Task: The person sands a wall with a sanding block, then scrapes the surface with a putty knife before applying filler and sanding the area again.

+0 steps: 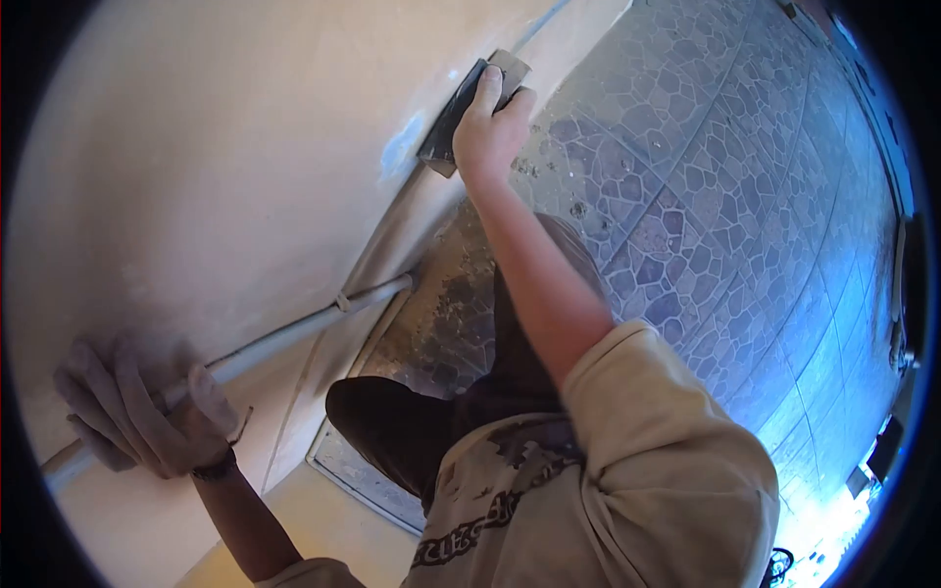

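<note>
My right hand [488, 132] grips a sanding block [457, 120], a dark flat block with a lighter grey-brown back, its thumb laid along the top. The block's face lies against the lower part of the pale wall [255, 127], beside a whitish-blue patch [400, 147]. My left hand [152, 416], dusty and with a dark band at the wrist, lies over a thin pipe [314, 318] that runs along the wall. Its fingers are stretched and spread. Whether the palm presses on the pipe or on the wall is hidden.
The pipe is clipped to the wall and ends near the floor corner. Stone-patterned floor tiles [676, 196] spread to the right, with dust and crumbs near the wall. My bent knee [382, 421] is close to the wall. Bright light falls at the lower right.
</note>
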### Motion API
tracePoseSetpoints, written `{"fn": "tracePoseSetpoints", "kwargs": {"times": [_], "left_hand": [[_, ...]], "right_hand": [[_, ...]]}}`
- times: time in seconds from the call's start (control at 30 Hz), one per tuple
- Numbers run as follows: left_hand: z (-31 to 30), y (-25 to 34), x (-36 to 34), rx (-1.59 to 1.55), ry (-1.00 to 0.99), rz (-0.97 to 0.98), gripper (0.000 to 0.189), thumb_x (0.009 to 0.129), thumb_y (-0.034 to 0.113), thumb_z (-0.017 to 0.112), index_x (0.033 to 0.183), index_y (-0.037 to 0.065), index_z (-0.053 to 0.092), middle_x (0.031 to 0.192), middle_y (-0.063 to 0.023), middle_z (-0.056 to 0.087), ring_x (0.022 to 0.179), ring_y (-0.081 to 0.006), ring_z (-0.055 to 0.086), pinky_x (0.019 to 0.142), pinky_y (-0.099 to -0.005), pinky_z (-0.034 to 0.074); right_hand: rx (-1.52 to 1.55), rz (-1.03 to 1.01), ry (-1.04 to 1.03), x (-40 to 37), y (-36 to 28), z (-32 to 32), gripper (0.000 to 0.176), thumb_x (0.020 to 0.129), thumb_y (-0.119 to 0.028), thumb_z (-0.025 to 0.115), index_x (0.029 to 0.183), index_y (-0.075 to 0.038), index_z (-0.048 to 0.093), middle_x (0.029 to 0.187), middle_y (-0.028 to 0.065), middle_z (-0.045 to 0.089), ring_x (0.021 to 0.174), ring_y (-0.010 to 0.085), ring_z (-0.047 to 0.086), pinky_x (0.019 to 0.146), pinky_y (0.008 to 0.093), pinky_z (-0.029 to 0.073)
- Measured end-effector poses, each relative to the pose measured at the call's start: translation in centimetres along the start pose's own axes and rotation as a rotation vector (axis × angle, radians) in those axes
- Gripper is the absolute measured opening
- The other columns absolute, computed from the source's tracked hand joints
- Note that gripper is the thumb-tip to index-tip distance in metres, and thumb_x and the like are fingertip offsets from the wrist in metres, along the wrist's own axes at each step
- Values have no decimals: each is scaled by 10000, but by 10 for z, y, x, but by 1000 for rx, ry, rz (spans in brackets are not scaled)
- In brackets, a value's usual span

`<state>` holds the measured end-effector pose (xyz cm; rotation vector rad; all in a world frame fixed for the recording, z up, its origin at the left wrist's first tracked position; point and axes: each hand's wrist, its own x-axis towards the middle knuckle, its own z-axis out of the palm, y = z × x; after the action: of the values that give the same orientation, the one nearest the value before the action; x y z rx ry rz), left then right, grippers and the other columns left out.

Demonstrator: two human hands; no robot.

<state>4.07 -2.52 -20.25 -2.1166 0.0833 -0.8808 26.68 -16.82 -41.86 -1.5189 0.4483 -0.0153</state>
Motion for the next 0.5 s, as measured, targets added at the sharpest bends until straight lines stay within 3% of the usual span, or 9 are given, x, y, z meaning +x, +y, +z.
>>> {"fn": "tracePoseSetpoints", "kwargs": {"times": [0.07, 0.13, 0.2, 0.27, 0.33, 0.4, 0.47, 0.5], "left_hand": [[0, -2, 0, 3, 5, -2, 558, 926, 470, 436, 1117, -5, 657, 1215, -183, 614, 1240, -352, 501, 1072, -418, 246], [-1, -5, 3, -5, 16, 6, 550, 930, 464, 437, 1115, -4, 658, 1216, -177, 615, 1241, -350, 500, 1069, -416, 252], [-3, -5, 2, -15, 4, 24, 546, 933, 461, 438, 1115, -4, 658, 1217, -172, 616, 1242, -350, 499, 1065, -416, 259], [-2, -5, 0, 13, 4, 20, 546, 935, 461, 439, 1115, -7, 656, 1216, -170, 617, 1244, -351, 497, 1061, -416, 266], [0, -4, 1, 34, 9, 24, 548, 936, 460, 442, 1117, -12, 652, 1218, -173, 616, 1249, -356, 492, 1060, -422, 267], [-4, -5, 0, 34, -25, 24, 546, 937, 456, 447, 1118, -18, 649, 1219, -176, 614, 1252, -360, 488, 1057, -430, 270], [-5, -6, -2, 45, -53, -4, 540, 938, 448, 452, 1118, -22, 648, 1220, -180, 613, 1254, -361, 485, 1054, -441, 272], [-6, -7, -1, 26, -36, 13, 536, 939, 444, 454, 1119, -23, 647, 1222, -179, 612, 1255, -365, 483, 1056, -446, 272]], "right_hand": [[15, -12, 29, -35, 22, 13, 537, 956, -398, 491, 1179, 90, 479, 1107, 316, 559, 1024, 429, 556, 873, 442, 433], [57, -298, -25, -106, 59, 22, 629, 956, -380, 484, 1335, 101, 339, 1313, 345, 431, 1239, 430, 439, 1031, 435, 354], [36, -278, -94, -111, 57, 16, 556, 965, -355, 466, 1293, 87, 392, 1164, 316, 547, 1109, 423, 537, 943, 443, 422], [-21, -157, -32, -23, 36, 13, 568, 965, -402, 440, 1250, 89, 430, 1117, 320, 566, 1066, 431, 557, 912, 458, 439], [100, 161, -49, 59, 4, 4, 584, 963, -447, 413, 1197, 85, 472, 1058, 319, 586, 1014, 440, 575, 880, 471, 453], [-71, 14, 22, 26, 9, 5, 567, 960, -452, 419, 1143, 78, 506, 984, 314, 602, 962, 437, 591, 849, 474, 462], [-41, -377, 112, -64, 42, 29, 519, 965, -371, 444, 1186, 99, 462, 1138, 347, 525, 1076, 480, 508, 952, 494, 386], [56, -282, -79, -96, 37, 16, 495, 958, -309, 478, 1213, 113, 432, 1154, 357, 513, 1111, 466, 499, 972, 461, 381]]}}
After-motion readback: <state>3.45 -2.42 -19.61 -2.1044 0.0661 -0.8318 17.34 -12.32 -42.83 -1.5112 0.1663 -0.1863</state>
